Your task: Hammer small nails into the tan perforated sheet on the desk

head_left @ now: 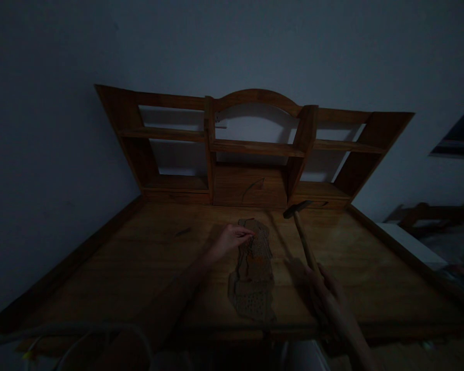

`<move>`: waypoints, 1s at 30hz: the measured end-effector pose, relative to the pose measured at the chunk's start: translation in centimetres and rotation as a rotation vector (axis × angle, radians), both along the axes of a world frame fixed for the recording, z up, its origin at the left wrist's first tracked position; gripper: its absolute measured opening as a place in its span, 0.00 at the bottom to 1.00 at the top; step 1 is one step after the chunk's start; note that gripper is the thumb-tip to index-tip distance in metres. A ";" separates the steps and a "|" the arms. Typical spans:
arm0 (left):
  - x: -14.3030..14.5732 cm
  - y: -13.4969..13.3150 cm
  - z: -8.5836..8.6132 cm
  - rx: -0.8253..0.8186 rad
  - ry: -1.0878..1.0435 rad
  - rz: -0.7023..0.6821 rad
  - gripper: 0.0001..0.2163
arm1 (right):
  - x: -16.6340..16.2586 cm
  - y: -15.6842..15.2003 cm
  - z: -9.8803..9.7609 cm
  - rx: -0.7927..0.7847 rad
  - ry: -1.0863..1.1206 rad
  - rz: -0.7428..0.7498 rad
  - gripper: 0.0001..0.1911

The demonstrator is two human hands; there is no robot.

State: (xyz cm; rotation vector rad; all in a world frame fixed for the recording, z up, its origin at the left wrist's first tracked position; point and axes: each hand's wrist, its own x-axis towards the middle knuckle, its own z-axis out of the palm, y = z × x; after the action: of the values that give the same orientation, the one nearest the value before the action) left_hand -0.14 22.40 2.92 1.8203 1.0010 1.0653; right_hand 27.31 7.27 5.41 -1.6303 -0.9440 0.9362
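- Left hand [231, 241]: my fingers are drawn narrow, the fingertips close together above the upper part of the brown sheet [257, 270]. In this dim light I cannot tell whether they meet or pinch something small.
- Right hand [328, 291]: my fingers are closed round the lower handle of the hammer [305, 239], whose head is raised clear of the desk [139, 257]. The low grip probably leaves the handle's length free for a swing.
- Brown sheet: it lies on the desk between my two hands, ragged at the edges, its surface dotted with many small marks or holes, with an orange patch near the middle. Its place directly before me presumably keeps it within reach of both hands, and it may shield the wood beneath.
- Hammer: it leans away from me, just to the right of the sheet, probably so that its head stays clear of my left fingers.
- Shelf unit [255, 148]: it stands along the back of the desk, leaving the front surface for working. A wall socket [221, 123] shows through its central opening.
- Lettering: I can read no brand, label or writing anywhere.
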 end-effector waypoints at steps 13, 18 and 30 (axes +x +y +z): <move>0.0 -0.4 0.9 -0.050 -0.036 0.041 0.09 | -0.3 0.1 -0.4 0.009 0.009 -0.004 0.38; 0.1 -0.6 1.3 -0.050 -0.019 0.031 0.08 | -0.2 0.1 -0.2 0.006 -0.002 -0.003 0.36; 0.2 -1.0 2.1 0.064 -0.051 -0.048 0.12 | -0.8 0.0 0.6 0.026 0.037 0.011 0.37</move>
State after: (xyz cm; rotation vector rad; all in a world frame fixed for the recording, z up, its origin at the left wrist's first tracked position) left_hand 0.03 21.44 5.03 1.8502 0.8984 1.1206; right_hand 26.50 7.22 6.01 -1.5818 -0.9375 0.9551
